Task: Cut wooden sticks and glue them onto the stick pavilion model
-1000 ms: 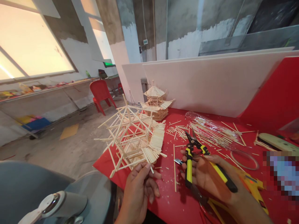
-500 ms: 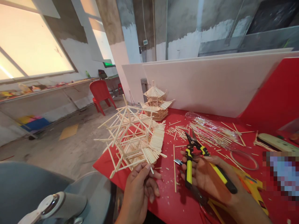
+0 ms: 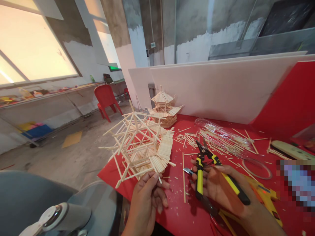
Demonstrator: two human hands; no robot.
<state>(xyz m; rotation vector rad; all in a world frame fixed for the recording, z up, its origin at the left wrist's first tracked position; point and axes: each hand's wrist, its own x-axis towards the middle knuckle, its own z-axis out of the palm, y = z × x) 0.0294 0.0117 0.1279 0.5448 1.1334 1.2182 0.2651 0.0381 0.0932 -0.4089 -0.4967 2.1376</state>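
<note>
My left hand [image 3: 150,193] is closed at the near corner of an unfinished pavilion model [image 3: 137,144] built of thin wooden sticks. Its thumb and forefinger pinch the roof edge by a short stick [image 3: 159,179]; the exact contact is partly hidden. In my right hand [image 3: 216,186] lie yellow-and-black cutting pliers [image 3: 199,177], jaws apart and pointing away from me. A silver tip [image 3: 188,171] of another tool pokes out beside those fingers; its kind I cannot make out. One long stick [image 3: 184,183] lies on the red tabletop [image 3: 176,209] between both hands.
Behind stands a second stick pavilion [image 3: 163,108]. Loose cut sticks [image 3: 188,139] and a plastic bag of sticks [image 3: 223,136] lie beyond the pliers. To the right are a tape roll [image 3: 257,168] and a yellow tool [image 3: 265,193]. A bottle [image 3: 69,214] stands lower left.
</note>
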